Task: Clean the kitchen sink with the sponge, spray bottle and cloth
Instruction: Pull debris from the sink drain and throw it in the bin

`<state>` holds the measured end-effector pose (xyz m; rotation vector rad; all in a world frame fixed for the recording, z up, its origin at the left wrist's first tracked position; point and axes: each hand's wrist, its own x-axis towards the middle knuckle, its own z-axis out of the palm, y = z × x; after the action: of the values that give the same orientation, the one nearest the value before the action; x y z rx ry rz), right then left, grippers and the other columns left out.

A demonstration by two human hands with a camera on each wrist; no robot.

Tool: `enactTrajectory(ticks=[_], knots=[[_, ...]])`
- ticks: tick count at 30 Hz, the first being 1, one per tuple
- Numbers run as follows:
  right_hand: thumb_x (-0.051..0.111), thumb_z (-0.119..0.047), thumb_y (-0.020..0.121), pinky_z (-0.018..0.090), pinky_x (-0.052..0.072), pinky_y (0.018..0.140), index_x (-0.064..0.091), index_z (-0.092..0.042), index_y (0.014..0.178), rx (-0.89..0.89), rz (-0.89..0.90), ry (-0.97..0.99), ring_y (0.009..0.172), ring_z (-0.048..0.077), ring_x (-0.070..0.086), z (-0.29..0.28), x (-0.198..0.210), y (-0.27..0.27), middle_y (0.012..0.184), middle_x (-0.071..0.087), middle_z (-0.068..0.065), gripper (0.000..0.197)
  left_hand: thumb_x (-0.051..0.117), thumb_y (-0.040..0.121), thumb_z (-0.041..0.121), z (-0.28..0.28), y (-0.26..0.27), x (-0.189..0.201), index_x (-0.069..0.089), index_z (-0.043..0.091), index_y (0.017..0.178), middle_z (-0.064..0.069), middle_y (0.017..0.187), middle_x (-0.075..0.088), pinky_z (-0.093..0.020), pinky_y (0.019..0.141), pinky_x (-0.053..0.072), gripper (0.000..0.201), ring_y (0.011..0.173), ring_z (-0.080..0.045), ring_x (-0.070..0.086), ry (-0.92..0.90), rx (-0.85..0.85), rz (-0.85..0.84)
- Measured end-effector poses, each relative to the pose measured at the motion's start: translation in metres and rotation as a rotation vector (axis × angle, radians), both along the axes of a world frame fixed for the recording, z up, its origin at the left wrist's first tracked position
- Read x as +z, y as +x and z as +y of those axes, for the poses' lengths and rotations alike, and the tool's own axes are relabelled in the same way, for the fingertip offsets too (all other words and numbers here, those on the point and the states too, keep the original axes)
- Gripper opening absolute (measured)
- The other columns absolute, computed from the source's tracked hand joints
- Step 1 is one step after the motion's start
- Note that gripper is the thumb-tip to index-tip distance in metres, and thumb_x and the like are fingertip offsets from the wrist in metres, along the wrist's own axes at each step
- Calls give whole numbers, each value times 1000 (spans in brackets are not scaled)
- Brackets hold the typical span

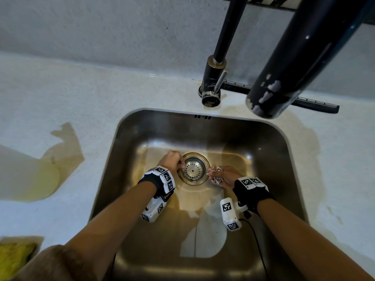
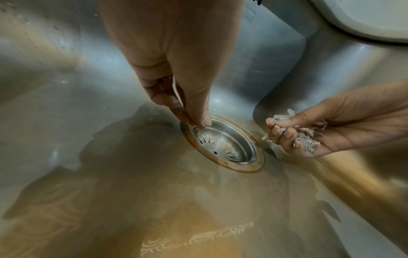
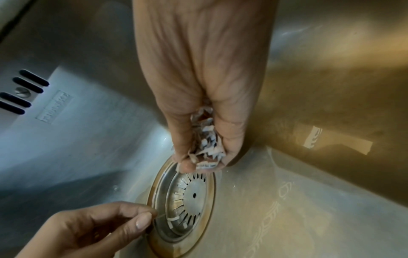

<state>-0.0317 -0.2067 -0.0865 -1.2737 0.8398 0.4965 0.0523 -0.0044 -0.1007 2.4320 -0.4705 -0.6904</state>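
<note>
Both hands are down in the steel sink [image 1: 142,134], one on each side of the round drain strainer [image 1: 194,169]. My left hand [image 1: 182,165] pinches a thin white scrap [image 2: 176,92] at the strainer's [image 2: 227,144] left rim. On the other side my right hand [image 1: 213,175], palm up with fingers curled, holds a heap of small white scraps [image 1: 216,169]; the right wrist view has them [image 3: 207,139] packed between fingers and thumb. A few more scraps lie in the strainer's slots [image 3: 172,220]. At the bottom left a yellow sponge or cloth [image 1: 14,258] lies on the counter. No spray bottle is in view.
A black faucet [image 1: 219,57] rises behind the sink and its spout [image 1: 284,78] hangs over the back right corner. Yellow-brown stains [image 1: 67,142] and a wet patch mark the white counter. The sink floor holds brownish water. Overflow slots [image 3: 24,90] sit in the back wall.
</note>
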Motion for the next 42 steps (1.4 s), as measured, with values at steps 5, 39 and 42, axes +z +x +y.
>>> enactTrajectory(ticks=[5, 39, 42], knots=[[67, 5, 79, 27, 52, 72, 69, -8, 81, 12, 16, 2, 68, 17, 63, 0, -6, 2, 74, 68, 8, 14, 71, 82, 15, -4, -4, -3, 73, 10, 90, -7, 103, 65, -34, 94, 49, 10, 96, -21, 62, 7, -50, 35], [44, 2, 92, 18, 40, 39, 52, -3, 72, -151, 61, 69, 36, 12, 49, 47, 68, -3, 49, 50, 8, 22, 74, 78, 19, 5, -22, 102, 76, 10, 89, 4, 92, 54, -22, 83, 33, 15, 91, -11, 50, -327, -83, 21], [38, 0, 95, 22, 41, 50, 53, -1, 79, -173, 23, 147, 53, 17, 48, 56, 96, -7, 65, 48, 11, 22, 78, 73, 21, 3, -32, 126, 77, 14, 84, 10, 90, 53, -23, 86, 35, 14, 94, -9, 50, -341, -177, -6]])
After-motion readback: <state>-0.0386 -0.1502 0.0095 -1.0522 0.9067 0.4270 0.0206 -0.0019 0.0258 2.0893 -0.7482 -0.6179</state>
